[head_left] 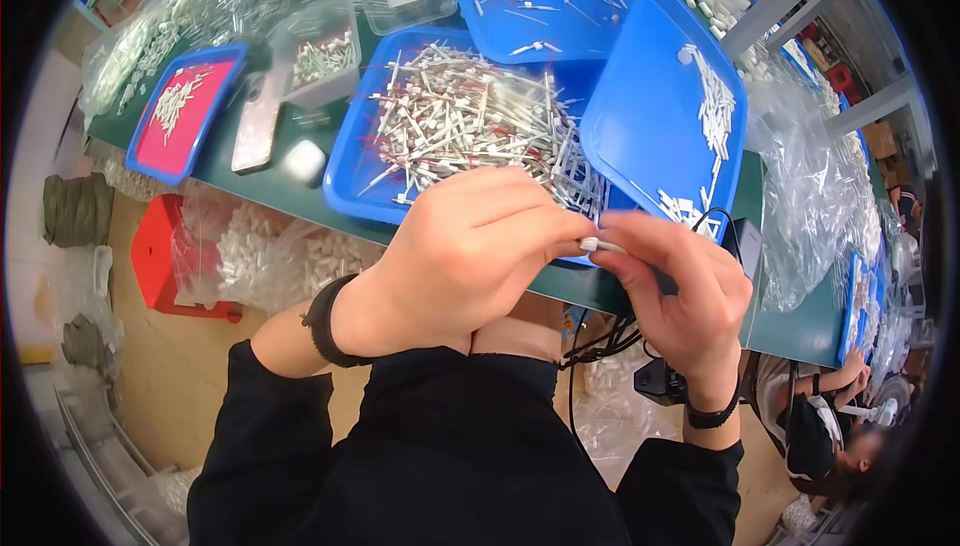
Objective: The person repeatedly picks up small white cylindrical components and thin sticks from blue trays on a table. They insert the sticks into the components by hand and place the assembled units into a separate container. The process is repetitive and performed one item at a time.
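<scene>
While the left hand (480,256) and the right hand (690,291) meet at their fingertips, they appear clamped together on 1 small white part (592,244), held just above the near edge of the blue bin (345,161). The 2 hands seem to share it, the left at its blunt end and the right along its slim shaft.

It should be very light and fairly stiff, likely smooth plastic that could slip or roll, and its thin shaft might bend or snap under a hard squeeze. The thicker blunt end looks like the safer place to grip, with thumb and forefinger only.

Most of its length is covered by the fingers, so its full shape cannot be told. The left thumb is largely hidden behind its own hand. In the bin, the heap of loose white parts (470,116) hides the floor, and the thin red strands among them are hard to make out.
</scene>
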`<state>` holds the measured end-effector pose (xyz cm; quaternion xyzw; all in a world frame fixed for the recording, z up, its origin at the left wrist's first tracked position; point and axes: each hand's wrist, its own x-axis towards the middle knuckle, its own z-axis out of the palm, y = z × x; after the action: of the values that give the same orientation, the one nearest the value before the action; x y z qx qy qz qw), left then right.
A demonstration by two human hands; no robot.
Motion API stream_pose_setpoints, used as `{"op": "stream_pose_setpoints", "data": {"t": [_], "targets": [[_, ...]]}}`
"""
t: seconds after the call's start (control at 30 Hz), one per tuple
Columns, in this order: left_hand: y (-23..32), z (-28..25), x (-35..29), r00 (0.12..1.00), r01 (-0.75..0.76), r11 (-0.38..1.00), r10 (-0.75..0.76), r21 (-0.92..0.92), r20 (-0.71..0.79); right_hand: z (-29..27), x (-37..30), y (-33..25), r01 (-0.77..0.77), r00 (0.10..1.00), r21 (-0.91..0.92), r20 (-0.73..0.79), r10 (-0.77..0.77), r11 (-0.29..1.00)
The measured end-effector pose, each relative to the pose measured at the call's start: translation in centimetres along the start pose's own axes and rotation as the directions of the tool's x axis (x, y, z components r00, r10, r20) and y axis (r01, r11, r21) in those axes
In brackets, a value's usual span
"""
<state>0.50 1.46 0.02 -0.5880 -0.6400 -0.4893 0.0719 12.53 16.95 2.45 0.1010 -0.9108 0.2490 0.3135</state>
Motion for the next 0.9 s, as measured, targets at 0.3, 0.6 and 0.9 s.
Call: {"op": "stream_pose_setpoints", "data": {"t": [0.3, 0.6, 0.9], "targets": [[-5.2, -3.2, 1.4, 0.987, 0.123, 0.943, -0.148, 0.31, 0.058, -1.8, 1.3, 3.3, -0.301, 0.953, -0.106, 0.01, 0.304, 0.948], [-22.1, -14.8, 1.9, 0.643, 0.604, 0.434, -0.761, 0.668, -0.087, -8.3, -6.3, 19.6, -0.678, 0.601, -0.411, 0.168, 0.781, 0.61], [-27.4, -13.1, -0.8, 0.763, 0.503, 0.415, -0.626, 0.758, -0.163, -5.5, -6.3, 20.9, -0.617, 0.562, -0.579, 0.151, 0.813, 0.534]]}}
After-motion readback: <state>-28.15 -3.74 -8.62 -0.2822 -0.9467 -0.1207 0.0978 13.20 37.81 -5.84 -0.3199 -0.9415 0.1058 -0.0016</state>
